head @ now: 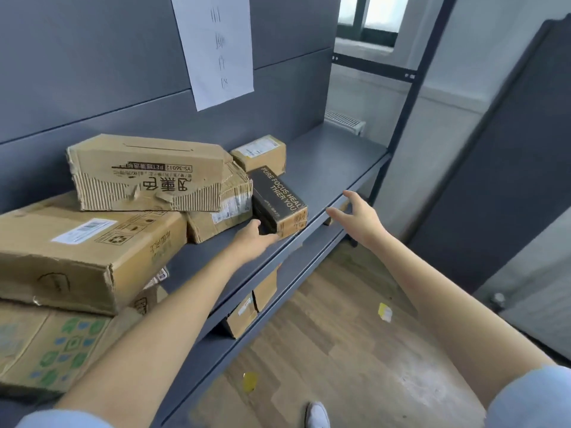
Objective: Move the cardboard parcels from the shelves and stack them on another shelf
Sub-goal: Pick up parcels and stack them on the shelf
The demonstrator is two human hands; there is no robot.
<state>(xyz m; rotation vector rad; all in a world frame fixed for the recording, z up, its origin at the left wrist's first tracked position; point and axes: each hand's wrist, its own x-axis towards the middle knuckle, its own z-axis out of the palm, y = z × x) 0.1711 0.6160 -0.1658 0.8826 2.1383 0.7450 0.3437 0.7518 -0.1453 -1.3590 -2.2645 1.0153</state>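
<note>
Head view: the left hand (251,239) reaches forward over the grey shelf (321,168), arm nearly straight, its fingertips at the near end of the black-topped parcel (278,200). The fingers look extended rather than curled, though whether they actually touch the parcel cannot be told. The right hand (355,219) hovers to the right of that parcel, beyond the shelf's front edge, fingers spread apart and holding nothing.

Taking the black-topped parcel as landmark: far to its left, at the frame edge, a box with green and blue print (52,347) sits lowest, with a large flat carton (80,248) resting on top of it. Further right, a torn carton (145,173) with peeled corrugated skin lies tilted across the large carton and a crumpled parcel (222,214), which is just beside the landmark's left side. Behind the landmark, a small labelled parcel (259,154) stands near the back panel. Below and in front of it, on the lower shelf (296,267), more small parcels (247,310) stand on edge. A paper sheet (216,47) hangs above.
</note>
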